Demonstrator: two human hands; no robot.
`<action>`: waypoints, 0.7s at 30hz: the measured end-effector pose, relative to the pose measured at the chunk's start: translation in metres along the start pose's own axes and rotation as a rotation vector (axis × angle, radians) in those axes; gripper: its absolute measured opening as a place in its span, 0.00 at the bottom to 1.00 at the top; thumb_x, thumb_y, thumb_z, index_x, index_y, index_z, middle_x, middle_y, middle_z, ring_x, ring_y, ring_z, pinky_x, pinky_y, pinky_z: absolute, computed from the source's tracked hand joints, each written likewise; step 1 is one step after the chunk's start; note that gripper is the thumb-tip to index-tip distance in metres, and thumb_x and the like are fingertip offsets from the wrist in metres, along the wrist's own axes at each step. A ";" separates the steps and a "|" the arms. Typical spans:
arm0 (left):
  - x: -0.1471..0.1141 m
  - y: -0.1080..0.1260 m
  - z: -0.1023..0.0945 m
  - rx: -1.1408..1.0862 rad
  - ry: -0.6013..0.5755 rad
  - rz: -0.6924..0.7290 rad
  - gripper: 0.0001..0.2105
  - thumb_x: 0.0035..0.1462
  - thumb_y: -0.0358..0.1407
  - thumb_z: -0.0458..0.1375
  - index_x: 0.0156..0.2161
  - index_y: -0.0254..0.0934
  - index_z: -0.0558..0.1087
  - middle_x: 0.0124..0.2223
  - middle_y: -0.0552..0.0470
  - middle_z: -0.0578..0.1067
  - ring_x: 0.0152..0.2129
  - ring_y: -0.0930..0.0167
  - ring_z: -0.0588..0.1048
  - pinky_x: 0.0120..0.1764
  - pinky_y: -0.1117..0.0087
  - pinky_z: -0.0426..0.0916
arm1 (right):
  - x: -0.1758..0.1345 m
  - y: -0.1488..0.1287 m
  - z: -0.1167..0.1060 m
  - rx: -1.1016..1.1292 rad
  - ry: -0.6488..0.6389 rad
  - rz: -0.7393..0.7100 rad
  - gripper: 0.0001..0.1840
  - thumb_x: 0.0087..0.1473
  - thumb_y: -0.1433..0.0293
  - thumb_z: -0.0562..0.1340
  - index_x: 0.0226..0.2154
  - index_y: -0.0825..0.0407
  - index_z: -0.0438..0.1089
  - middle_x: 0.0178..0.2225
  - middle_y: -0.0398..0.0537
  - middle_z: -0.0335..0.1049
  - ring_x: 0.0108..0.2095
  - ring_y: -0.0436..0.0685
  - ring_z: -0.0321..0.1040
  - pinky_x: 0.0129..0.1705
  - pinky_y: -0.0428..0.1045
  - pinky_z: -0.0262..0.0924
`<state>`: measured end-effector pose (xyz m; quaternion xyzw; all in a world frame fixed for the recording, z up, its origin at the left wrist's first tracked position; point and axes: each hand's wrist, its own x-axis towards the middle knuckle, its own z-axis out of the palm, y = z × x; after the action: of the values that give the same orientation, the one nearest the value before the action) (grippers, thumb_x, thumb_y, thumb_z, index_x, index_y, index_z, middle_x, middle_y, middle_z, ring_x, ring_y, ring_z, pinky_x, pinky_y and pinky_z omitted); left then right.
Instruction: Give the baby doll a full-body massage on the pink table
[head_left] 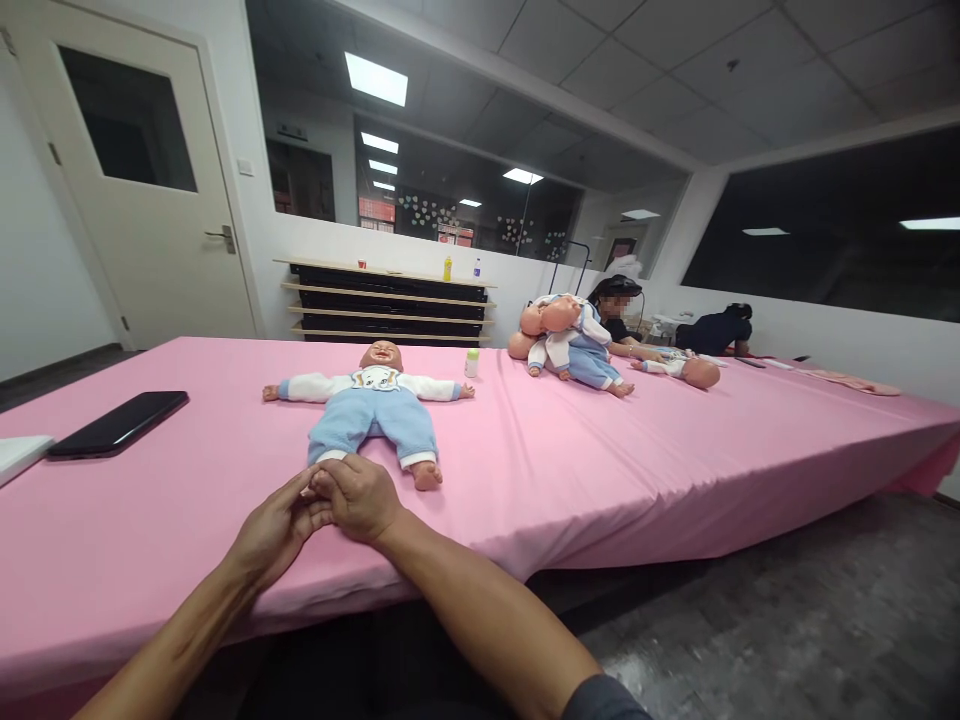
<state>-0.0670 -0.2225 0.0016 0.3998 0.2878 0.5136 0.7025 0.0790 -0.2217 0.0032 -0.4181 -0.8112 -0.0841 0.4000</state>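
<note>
Through the head camera I look across a long desk (555, 480) draped in pink cloth, where a baby doll (367, 405) in a white top and light-blue trousers lies on its back near the front edge, head away from me, arms spread wide. The left hand (277, 525) and the right hand (364, 500) are together at the end of the doll's leg on the left of the view, just below its white cuff. They cover the foot there, so I cannot tell whether they grip it or only meet in front of it. The other bare foot (426, 475) shows plainly, untouched. I judge the step in hand to be work at the covered foot; moving on seems to call for a light touch, so the leg is not twisted. Beyond the doll's outstretched arm stands a small green-capped bottle (471, 364). A dark phone (120, 425) lies to the left. Further right are a heap of dolls (574, 350) and a co-worker (616, 331) reaching towards another doll (699, 373).
</note>
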 end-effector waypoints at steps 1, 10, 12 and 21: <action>0.000 0.001 0.001 -0.005 -0.009 -0.003 0.09 0.54 0.37 0.61 0.38 0.32 0.75 0.35 0.47 0.75 0.32 0.68 0.74 0.35 0.65 0.76 | 0.000 0.000 0.000 -0.004 0.004 0.008 0.13 0.65 0.65 0.50 0.44 0.51 0.66 0.37 0.47 0.67 0.35 0.51 0.65 0.38 0.46 0.60; -0.001 0.001 0.000 0.036 0.014 0.011 0.12 0.53 0.36 0.62 0.43 0.34 0.76 0.43 0.43 0.76 0.38 0.64 0.75 0.38 0.64 0.76 | -0.001 -0.004 -0.005 -0.010 0.001 0.019 0.11 0.61 0.65 0.54 0.43 0.51 0.64 0.37 0.47 0.66 0.36 0.53 0.64 0.37 0.47 0.61; 0.000 0.000 0.000 0.039 0.007 0.015 0.13 0.53 0.36 0.62 0.44 0.34 0.76 0.44 0.42 0.76 0.40 0.64 0.75 0.39 0.65 0.76 | -0.001 -0.004 -0.005 -0.011 -0.006 0.026 0.15 0.57 0.63 0.57 0.45 0.52 0.64 0.38 0.48 0.65 0.37 0.54 0.64 0.37 0.47 0.61; -0.008 0.007 0.012 -0.011 0.037 -0.011 0.12 0.50 0.34 0.64 0.42 0.35 0.76 0.41 0.45 0.78 0.34 0.66 0.76 0.34 0.66 0.75 | 0.002 -0.002 -0.006 0.014 0.003 -0.026 0.10 0.57 0.67 0.56 0.42 0.52 0.65 0.36 0.48 0.64 0.36 0.54 0.62 0.39 0.47 0.60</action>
<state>-0.0628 -0.2323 0.0138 0.3849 0.3001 0.5187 0.7020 0.0805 -0.2245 0.0086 -0.4047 -0.8164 -0.0845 0.4031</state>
